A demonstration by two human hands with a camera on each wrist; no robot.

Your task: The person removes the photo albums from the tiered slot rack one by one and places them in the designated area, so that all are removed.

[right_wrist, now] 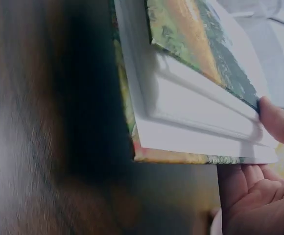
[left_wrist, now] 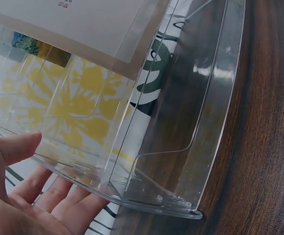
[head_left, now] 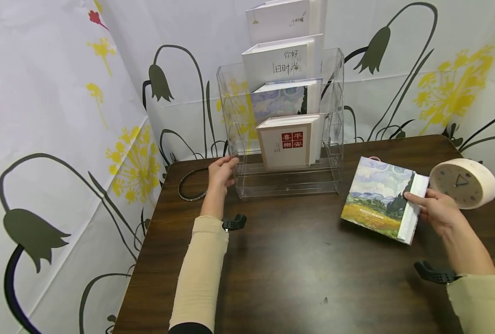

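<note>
My right hand grips a photo album with a painted landscape cover by its white spine edge, thumb on the cover. In the right wrist view the album is tilted above the table, its white page block showing between the covers, fingers underneath. At the left side of a clear acrylic display rack, my left hand holds the side panel's edge. The left wrist view shows the thumb on one side of that edge and the fingers on the other. Several albums stand stepped in the rack, the front one beige with a red square.
A round cream clock stands at the right, just beyond my right hand. A dark coiled cord lies on the brown wooden table, left of the rack. A flower-printed cloth hangs behind.
</note>
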